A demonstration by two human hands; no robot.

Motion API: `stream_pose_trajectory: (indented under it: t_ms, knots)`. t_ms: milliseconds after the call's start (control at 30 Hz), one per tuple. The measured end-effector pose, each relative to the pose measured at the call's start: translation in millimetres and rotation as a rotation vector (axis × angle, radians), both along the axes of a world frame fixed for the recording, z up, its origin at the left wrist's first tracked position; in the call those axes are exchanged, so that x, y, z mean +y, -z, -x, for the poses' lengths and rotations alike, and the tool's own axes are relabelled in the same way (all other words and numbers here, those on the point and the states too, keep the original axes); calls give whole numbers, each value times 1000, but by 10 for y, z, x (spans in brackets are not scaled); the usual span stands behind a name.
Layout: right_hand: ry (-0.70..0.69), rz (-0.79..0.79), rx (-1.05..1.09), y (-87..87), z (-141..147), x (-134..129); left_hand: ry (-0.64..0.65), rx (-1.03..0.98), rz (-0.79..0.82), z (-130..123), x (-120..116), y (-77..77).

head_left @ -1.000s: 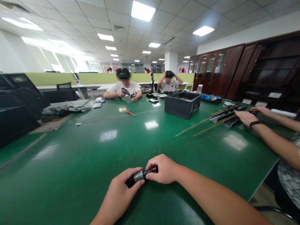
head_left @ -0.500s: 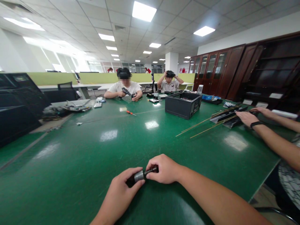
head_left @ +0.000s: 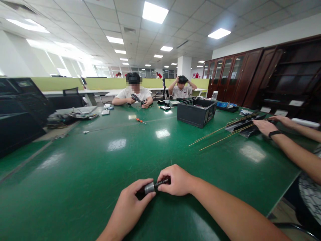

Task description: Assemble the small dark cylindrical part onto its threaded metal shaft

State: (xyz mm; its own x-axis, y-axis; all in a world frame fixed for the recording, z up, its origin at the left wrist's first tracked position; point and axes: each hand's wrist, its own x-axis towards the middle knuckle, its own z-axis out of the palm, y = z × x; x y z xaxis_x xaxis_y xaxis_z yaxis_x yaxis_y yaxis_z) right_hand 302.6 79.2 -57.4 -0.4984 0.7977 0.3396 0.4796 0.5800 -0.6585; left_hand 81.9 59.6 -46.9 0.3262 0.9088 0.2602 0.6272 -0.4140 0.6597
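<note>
Low in the head view, my two hands meet over the near part of the green table. My left hand (head_left: 132, 202) is closed round a short silver metal cylinder (head_left: 149, 188), thumb below it and fingers above. From the cylinder's right end a thin, dark, ridged shaft (head_left: 160, 183) points toward my right hand (head_left: 177, 180). The fingers of that hand pinch the shaft, and its far end is hidden in them. Whether cylinder and shaft are one piece I cannot tell.
A black computer case (head_left: 192, 115) stands mid-table, with an orange screwdriver (head_left: 140, 121) to its left. At right, a co-worker's hands (head_left: 264, 127) rest on metal rails beside thin rods (head_left: 219, 140). Across the table, a person holds a power drill (head_left: 135, 97). Dark equipment (head_left: 21, 113) stands at left.
My hands keep nearly the same hold on the cylinder and shaft. At right, the front end of one thin rod has shifted slightly toward me and left.
</note>
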Motion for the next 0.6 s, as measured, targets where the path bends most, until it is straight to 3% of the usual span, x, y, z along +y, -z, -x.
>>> stream_pose_trajectory:
  t_ms: [600]
  knots:
    - [22, 32, 5, 1, -22, 1, -20, -15, 13, -13, 0, 0]
